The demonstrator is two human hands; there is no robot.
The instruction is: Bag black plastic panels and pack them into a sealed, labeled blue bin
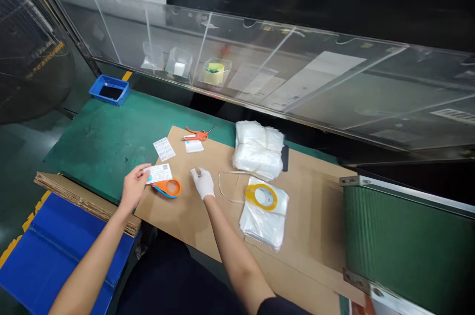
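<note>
My left hand (pixel 134 187) is bare and pinches a white printed card (pixel 159 173) by its left edge. Just below the card, an orange and blue tape dispenser (pixel 172 187) lies on the brown cardboard. On my right hand (pixel 203 183) is a white glove; its fingers are closed on a small pale piece, too small to name. A sheet of printed labels (pixel 164 149) lies beyond my left hand. Farther back, an orange air gun (pixel 198 135) rests on another white card (pixel 194 145).
To the right are a bundle of clear plastic bags (pixel 258 149) and flat bags (pixel 263 226) under a yellow tape roll (pixel 261 197). A green conveyor (pixel 408 245) stands at far right. A blue bin (pixel 109 90) sits at the back left, cardboard sheets (pixel 85 201) at the near left.
</note>
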